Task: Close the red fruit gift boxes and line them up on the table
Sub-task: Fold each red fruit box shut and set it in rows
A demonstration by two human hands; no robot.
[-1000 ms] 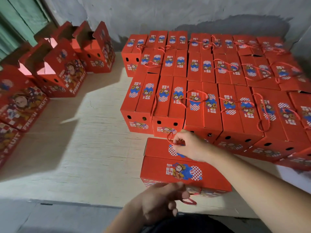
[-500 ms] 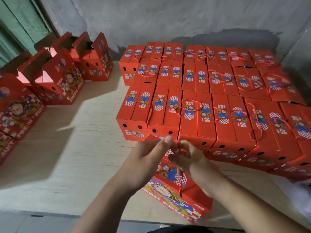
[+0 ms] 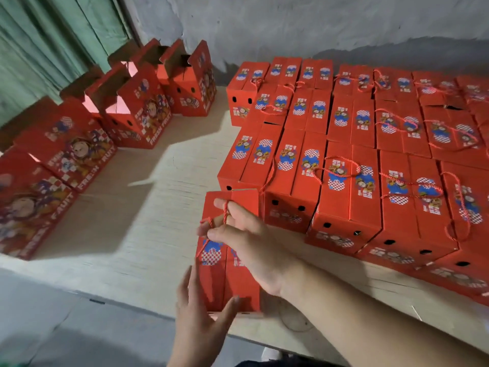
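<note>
Near box: a closed red gift box (image 3: 239, 284) standing on the pale table (image 3: 148, 207), top flaps folded flat, its far end touching or just short of the front row of the closed block; which of the two cannot be told
Rope handle: a twisted red cord (image 3: 225, 214) rising from the top of the near box and looped over fingers of the right hand
Right hand: the right hand (image 3: 246, 239) reaches in over the top of the near box; thumb and a finger pinch the cord, other fingers extended with the cord across them
Left hand: the left hand (image 3: 201, 311) is at the near left corner of the near box, fingers straight and spread wide, thumb against the near end and fingertips along the left side; nothing is gripped
Closed block: rows of closed red boxes (image 3: 349, 160) packed side to side beyond and to the right of the near box, rope handles lying loose on their tops
Open boxes: red boxes with flaps standing up (image 3: 137, 112), in a line well to the left of the near box, printed "FRESH FRUIT"
Backdrop: a grey wall (image 3: 291, 25) behind the closed block; a green curtain (image 3: 53, 43) beyond the open boxes
</note>
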